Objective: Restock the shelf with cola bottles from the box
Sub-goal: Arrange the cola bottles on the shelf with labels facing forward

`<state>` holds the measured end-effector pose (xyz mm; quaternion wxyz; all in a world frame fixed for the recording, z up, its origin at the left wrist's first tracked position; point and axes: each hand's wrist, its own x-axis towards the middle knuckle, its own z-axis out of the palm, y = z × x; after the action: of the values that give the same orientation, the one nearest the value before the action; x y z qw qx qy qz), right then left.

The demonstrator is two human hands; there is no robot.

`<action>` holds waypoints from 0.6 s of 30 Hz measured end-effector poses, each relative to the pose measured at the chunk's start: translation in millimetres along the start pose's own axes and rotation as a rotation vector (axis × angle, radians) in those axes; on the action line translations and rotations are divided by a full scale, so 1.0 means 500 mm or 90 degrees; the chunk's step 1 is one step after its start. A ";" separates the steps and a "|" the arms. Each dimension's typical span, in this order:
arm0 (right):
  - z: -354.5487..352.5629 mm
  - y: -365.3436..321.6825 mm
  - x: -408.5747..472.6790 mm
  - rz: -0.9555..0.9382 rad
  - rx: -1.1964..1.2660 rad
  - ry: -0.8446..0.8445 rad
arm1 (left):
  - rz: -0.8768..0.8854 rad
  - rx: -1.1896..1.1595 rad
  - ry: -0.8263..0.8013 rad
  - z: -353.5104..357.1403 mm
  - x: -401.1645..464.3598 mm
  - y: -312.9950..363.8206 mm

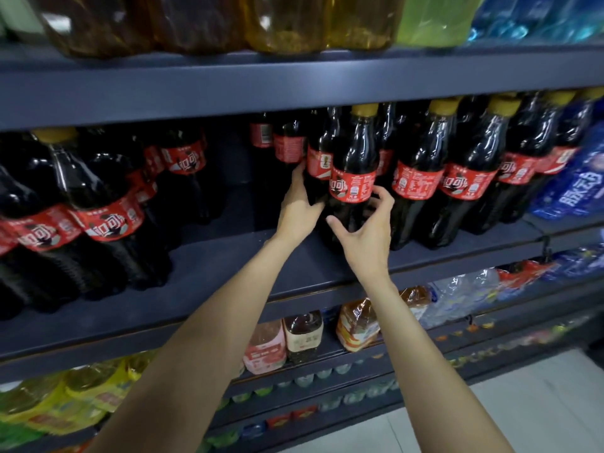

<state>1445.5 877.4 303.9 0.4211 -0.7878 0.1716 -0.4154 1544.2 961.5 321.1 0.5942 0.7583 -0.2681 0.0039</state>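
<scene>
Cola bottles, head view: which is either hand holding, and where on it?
Left hand lies against the lower body of the rear cola bottle, under its label. Right hand curls round the front cola bottle below its label; firm contact unclear.
</scene>
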 end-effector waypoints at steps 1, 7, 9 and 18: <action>-0.001 0.001 -0.004 0.001 0.008 -0.002 | 0.010 0.017 0.024 -0.004 -0.011 0.001; 0.005 -0.015 -0.011 -0.006 -0.040 0.019 | 0.051 0.124 0.203 -0.079 -0.096 -0.022; 0.006 -0.019 -0.009 0.003 -0.024 0.025 | 0.040 0.124 0.234 -0.107 -0.116 -0.030; 0.078 -0.079 -0.042 -0.021 0.115 -0.123 | 0.057 -0.023 0.064 -0.255 -0.140 -0.039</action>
<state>1460.9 933.9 313.6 0.4984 -0.7856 0.0791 -0.3580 1532.1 1107.8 318.5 0.6197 0.7337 -0.2714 0.0637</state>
